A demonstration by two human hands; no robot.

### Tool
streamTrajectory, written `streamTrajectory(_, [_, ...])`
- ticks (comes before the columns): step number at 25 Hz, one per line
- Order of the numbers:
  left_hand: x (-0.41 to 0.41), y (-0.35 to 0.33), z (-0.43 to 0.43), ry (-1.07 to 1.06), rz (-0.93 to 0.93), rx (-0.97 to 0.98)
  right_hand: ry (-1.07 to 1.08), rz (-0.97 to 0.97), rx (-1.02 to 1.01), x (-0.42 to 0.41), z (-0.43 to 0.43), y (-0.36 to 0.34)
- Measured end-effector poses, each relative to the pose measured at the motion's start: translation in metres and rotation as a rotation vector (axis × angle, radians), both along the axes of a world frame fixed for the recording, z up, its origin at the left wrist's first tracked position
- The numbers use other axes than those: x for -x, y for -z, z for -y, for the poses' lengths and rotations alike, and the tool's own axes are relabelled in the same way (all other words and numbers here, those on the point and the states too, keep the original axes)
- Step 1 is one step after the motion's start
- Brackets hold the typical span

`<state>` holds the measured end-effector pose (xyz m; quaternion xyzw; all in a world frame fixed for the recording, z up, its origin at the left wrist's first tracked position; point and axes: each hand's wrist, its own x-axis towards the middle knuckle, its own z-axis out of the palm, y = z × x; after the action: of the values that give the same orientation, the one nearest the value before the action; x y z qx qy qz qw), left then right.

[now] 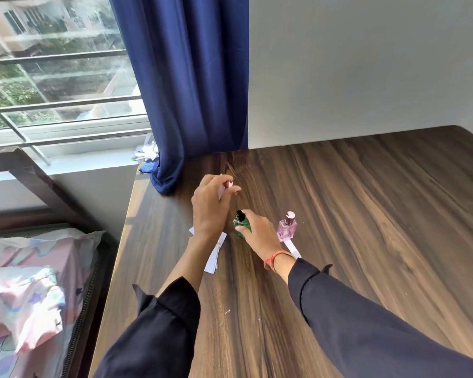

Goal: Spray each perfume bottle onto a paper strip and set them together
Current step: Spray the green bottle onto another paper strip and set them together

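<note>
My right hand (pixel 258 233) grips a green perfume bottle (pixel 241 226) with a black spray top, held upright just above the wooden table (pixel 366 214). My left hand (pixel 209 204) hovers just left of and beyond it, fingers pinched on a pale paper strip (pixel 221 191) that is mostly hidden by the fingers. The bottle's nozzle sits just below that hand. A pink perfume bottle (pixel 286 227) with a pink cap stands to the right, on one end of another paper strip (pixel 293 248). A loose pile of white strips (pixel 215 255) lies under my left wrist.
A blue curtain (pixel 191 91) hangs to the table's far-left corner, with paper scraps (pixel 145 152) on the window sill behind it. The table's left edge (pixel 120 241) drops to a bed with patterned bedding (pixel 25 282). A white wall bounds the far side.
</note>
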<state>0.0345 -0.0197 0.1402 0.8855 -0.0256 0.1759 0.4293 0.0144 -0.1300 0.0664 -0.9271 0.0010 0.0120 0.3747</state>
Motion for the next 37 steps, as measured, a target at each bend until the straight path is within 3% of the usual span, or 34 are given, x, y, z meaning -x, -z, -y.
streamTrajectory(3, [0.010,0.031,-0.015,-0.104,-0.204,0.103,0.022,0.038,0.026,0.001,0.000,-0.007])
streamTrajectory(7, [0.052,0.096,-0.021,-0.037,-0.483,0.098,0.043,0.083,0.007,-0.004,0.001,-0.015])
streamTrajectory(13, [0.056,0.111,-0.028,0.032,-0.512,-0.064,0.037,0.043,-0.081,-0.002,-0.003,-0.019])
streamTrajectory(16, [0.059,0.107,-0.033,-0.042,-0.483,-0.174,0.061,0.009,-0.189,-0.002,-0.005,-0.018])
streamTrajectory(19, [0.062,0.099,-0.032,-0.143,-0.359,0.075,0.127,-0.051,-0.378,0.000,-0.007,-0.020])
streamTrajectory(22, [0.056,0.079,-0.024,-0.203,-0.396,0.413,0.217,-0.118,-0.612,0.002,-0.009,-0.023])
streamTrajectory(24, [0.047,0.073,-0.018,-0.179,-0.438,0.537,0.227,-0.136,-0.683,0.002,-0.009,-0.024])
streamTrajectory(28, [0.035,0.073,-0.005,-0.102,-0.481,0.609,0.147,-0.204,-0.798,0.006,-0.003,-0.031])
streamTrajectory(31, [0.033,0.067,0.004,-0.061,-0.519,0.626,0.067,-0.245,-0.703,0.009,0.004,-0.033])
streamTrajectory(37, [0.031,0.062,0.007,-0.006,-0.523,0.657,-0.001,-0.411,-0.763,0.015,0.013,-0.042])
